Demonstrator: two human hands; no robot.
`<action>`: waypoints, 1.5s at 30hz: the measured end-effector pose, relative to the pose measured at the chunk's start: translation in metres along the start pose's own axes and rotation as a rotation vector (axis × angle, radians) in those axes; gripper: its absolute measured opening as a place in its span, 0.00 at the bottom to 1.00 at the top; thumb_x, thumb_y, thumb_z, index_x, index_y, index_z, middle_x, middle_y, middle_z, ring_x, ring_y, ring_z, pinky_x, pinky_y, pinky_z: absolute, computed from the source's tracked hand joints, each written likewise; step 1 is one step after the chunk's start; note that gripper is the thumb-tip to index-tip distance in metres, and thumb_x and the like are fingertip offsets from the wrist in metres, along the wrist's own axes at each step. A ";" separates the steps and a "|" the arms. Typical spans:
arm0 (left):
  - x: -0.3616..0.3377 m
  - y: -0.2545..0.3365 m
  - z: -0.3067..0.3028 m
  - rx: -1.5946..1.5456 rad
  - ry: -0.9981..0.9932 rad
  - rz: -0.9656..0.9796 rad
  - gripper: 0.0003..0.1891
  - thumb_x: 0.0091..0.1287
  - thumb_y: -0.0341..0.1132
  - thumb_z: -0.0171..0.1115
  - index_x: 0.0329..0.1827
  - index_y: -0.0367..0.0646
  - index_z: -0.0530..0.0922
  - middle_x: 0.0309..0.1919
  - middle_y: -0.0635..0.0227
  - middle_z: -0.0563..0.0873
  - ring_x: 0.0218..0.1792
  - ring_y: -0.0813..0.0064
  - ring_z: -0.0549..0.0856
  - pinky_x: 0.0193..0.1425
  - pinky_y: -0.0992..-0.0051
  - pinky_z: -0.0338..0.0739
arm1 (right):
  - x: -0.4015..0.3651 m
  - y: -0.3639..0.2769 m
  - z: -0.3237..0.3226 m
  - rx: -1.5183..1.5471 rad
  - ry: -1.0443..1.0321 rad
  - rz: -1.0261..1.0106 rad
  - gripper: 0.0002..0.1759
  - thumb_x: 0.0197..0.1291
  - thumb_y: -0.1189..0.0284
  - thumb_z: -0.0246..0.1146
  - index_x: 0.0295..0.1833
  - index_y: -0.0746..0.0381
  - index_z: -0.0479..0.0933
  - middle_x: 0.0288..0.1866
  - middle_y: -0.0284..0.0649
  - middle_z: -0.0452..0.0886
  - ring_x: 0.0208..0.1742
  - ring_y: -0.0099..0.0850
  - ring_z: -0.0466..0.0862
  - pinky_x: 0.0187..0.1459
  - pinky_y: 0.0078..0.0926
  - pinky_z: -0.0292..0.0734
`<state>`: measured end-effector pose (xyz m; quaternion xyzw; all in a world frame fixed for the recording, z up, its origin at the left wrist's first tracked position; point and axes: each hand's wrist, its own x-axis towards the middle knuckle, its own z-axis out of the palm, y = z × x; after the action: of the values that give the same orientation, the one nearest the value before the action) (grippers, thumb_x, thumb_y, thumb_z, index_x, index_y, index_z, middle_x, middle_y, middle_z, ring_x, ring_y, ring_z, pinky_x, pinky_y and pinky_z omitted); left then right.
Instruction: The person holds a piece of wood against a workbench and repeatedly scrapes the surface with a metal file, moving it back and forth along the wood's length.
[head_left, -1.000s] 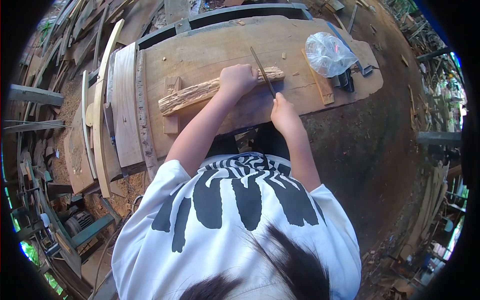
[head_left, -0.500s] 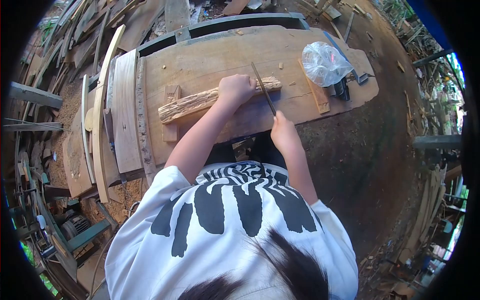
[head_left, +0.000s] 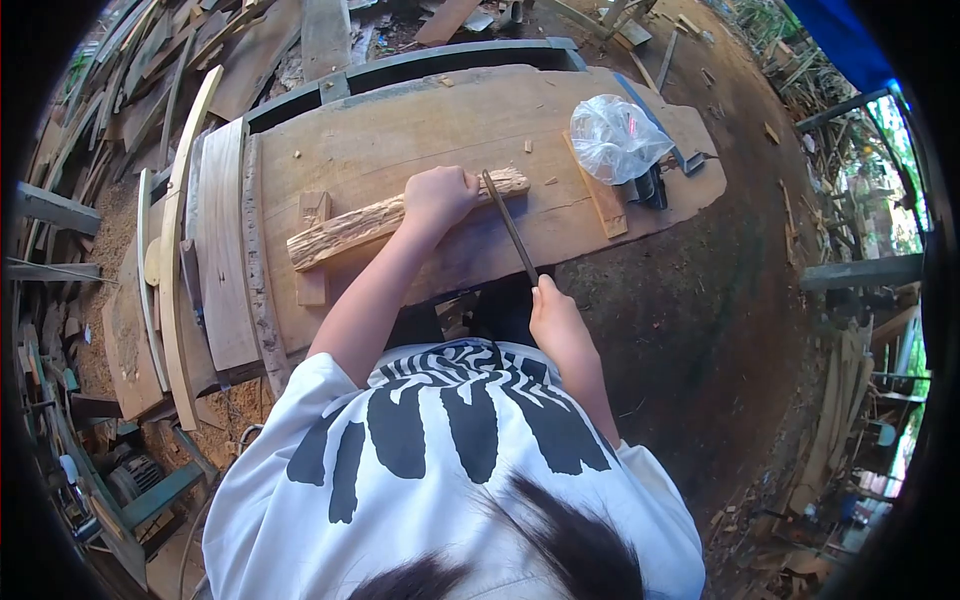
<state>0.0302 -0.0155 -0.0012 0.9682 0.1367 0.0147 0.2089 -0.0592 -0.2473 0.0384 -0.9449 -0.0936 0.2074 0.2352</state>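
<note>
woodworking workshop, wooden workbench (head_left: 430, 120), heaped wood offcuts (head_left: 150, 75), motor (head_left: 135, 478), sawdust (head_left: 240, 405) on the ground

No text, label, brand, number or sign can be read anywhere in the view.

One camera, worn on the person's head, looks forward and steeply down from close above the white shirt (head_left: 450, 500) at the near edge. It faces across the wooden slab tabletop (head_left: 400, 120), with the left hand (head_left: 440, 198) and right hand (head_left: 562, 322) around mid-view, farther out than the shirt. The very wide, round view bends toward scrap boards (head_left: 150, 90) far left and dirt ground (head_left: 680, 330) right.
</note>
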 end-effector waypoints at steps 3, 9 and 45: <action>0.000 0.000 0.000 0.016 -0.018 0.013 0.24 0.70 0.47 0.47 0.33 0.39 0.88 0.31 0.50 0.89 0.35 0.52 0.90 0.43 0.56 0.85 | 0.007 -0.003 0.003 -0.011 -0.005 0.007 0.09 0.76 0.67 0.49 0.49 0.63 0.68 0.37 0.67 0.81 0.47 0.66 0.80 0.44 0.63 0.73; -0.001 -0.003 0.000 0.005 -0.034 0.022 0.24 0.70 0.47 0.46 0.34 0.38 0.86 0.32 0.49 0.89 0.37 0.50 0.89 0.47 0.54 0.83 | 0.091 -0.031 0.025 -0.032 0.055 -0.091 0.13 0.77 0.66 0.47 0.50 0.66 0.66 0.41 0.67 0.82 0.49 0.65 0.81 0.48 0.62 0.75; 0.001 -0.001 -0.003 -0.010 -0.045 0.011 0.24 0.69 0.47 0.47 0.34 0.38 0.87 0.31 0.49 0.89 0.36 0.50 0.89 0.44 0.54 0.84 | -0.002 0.002 -0.003 0.029 -0.003 0.037 0.12 0.76 0.66 0.49 0.49 0.64 0.71 0.41 0.66 0.81 0.49 0.66 0.79 0.46 0.62 0.73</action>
<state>0.0305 -0.0135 0.0009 0.9680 0.1266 -0.0054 0.2168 -0.0599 -0.2510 0.0406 -0.9428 -0.0734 0.2144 0.2447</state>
